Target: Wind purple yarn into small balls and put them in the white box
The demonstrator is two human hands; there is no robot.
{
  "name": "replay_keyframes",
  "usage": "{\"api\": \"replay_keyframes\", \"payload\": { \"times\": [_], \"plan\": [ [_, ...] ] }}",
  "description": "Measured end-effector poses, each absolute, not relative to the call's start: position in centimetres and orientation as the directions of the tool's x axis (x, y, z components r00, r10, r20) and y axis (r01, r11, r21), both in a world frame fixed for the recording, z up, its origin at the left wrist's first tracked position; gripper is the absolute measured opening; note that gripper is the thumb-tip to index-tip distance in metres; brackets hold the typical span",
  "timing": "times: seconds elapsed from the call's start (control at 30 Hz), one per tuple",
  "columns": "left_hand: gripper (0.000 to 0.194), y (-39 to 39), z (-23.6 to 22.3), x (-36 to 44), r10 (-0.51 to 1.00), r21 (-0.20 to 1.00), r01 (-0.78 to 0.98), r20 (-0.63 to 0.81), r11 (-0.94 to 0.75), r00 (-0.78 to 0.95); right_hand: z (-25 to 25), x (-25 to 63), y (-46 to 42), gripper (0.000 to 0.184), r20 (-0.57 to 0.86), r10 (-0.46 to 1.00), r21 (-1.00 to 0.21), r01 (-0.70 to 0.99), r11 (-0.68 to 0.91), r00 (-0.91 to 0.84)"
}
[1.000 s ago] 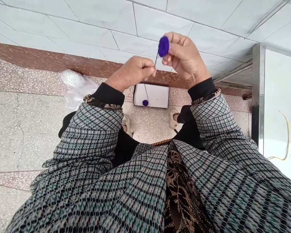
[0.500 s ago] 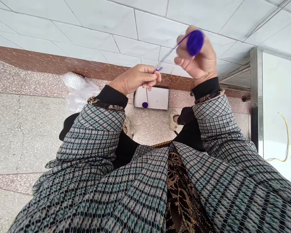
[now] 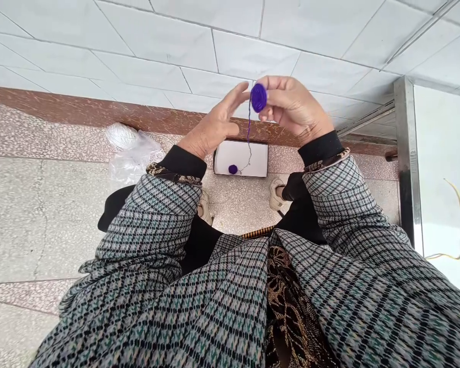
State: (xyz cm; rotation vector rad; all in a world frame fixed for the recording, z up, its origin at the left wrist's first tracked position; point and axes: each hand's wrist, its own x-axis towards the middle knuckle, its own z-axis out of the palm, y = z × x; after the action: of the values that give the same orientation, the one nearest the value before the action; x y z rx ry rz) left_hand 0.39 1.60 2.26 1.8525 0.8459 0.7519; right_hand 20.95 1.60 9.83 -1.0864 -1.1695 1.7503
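Between the thumb and fingers of my right hand (image 3: 293, 105) is a small purple ball of yarn (image 3: 259, 97). My left hand (image 3: 220, 120) is beside it, thumb and fingers apart, its fingertips close to the ball; whether they touch it I cannot tell. A slack, wavy strand of yarn (image 3: 249, 130) hangs from the held ball. It runs down to a second purple yarn ball (image 3: 233, 168), which lies in a shallow white box (image 3: 253, 156) with dark edges on the floor.
A white ball of yarn (image 3: 121, 136) and a clear plastic bag (image 3: 132, 161) lie on the floor to the left. The tiled wall (image 3: 153, 41) rises ahead. At the right stands a metal-edged white panel (image 3: 408, 153). My shoes (image 3: 277, 194) flank the box.
My right hand has come down and left with the yarn ball, close to my left hand. The left fingers have opened off the strand, which went from taut to slack.
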Motion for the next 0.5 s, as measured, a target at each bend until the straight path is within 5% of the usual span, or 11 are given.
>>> {"api": "replay_keyframes", "payload": {
  "times": [0.13, 0.3, 0.5],
  "plan": [
    [0.045, 0.7, 2.2, 2.9, 0.912, 0.990, 0.027, 0.117, -0.139, 0.392, 10.2, 20.1, 1.6, 0.039, -0.301, 0.908, -0.919, -0.164, -0.358, -0.293],
    [0.027, 0.4, 0.6, 4.1, 0.943, 0.893, 0.375, 0.134, -0.247, 0.303, 8.8, 19.9, 2.6, 0.032, -0.275, 0.947, -0.940, -0.159, -0.301, -0.166],
    [0.021, 0.4, 1.4, 2.7, 0.883, 0.682, 0.581, 0.228, -0.445, 0.410, 6.9, 19.6, 2.9, 0.031, -0.193, 0.979, -0.913, 0.378, -0.155, -0.065]
  ]
}}
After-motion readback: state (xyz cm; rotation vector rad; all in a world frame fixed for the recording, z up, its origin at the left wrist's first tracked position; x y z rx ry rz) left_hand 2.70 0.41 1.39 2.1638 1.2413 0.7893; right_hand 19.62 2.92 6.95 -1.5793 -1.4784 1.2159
